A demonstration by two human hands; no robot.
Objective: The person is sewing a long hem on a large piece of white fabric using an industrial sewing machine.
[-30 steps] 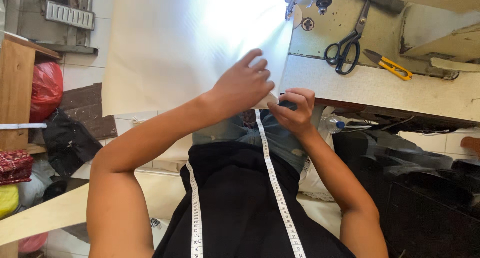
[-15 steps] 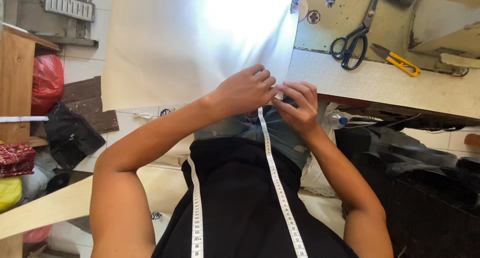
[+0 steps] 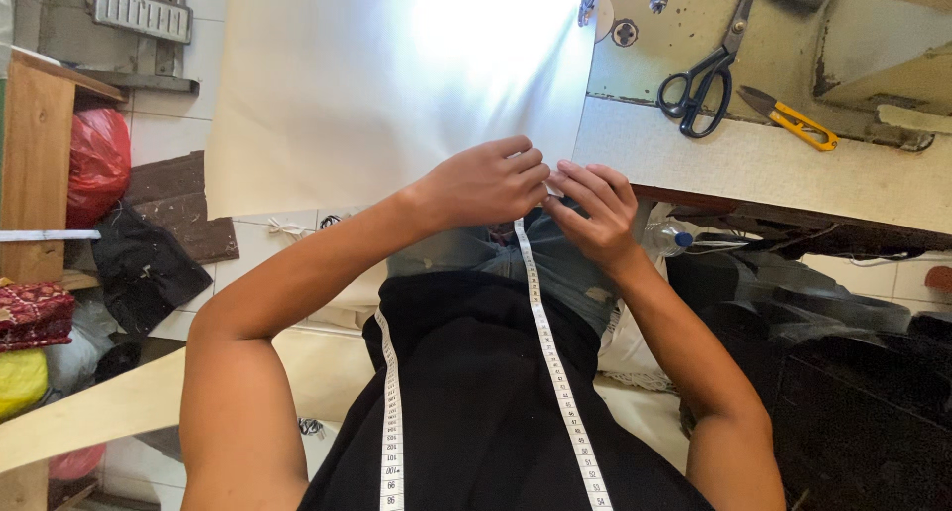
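Both my hands have drawn together, left hand [image 3: 486, 182] and right hand [image 3: 593, 212] pinching the white cloth measuring tape [image 3: 551, 364] over the pale fabric sheet [image 3: 397, 85] beside the bench [image 3: 754, 164].

A white measuring tape [image 3: 550, 367] hangs in two strands down a black garment. Its longer strand runs up to grey fabric [image 3: 565, 263] below the sewing table [image 3: 754, 164].

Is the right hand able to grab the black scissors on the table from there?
Probably yes. The right hand sits just below the table edge, and the black scissors lie on top with nothing between. But its fingers are busy pinching cloth by the measuring tape.
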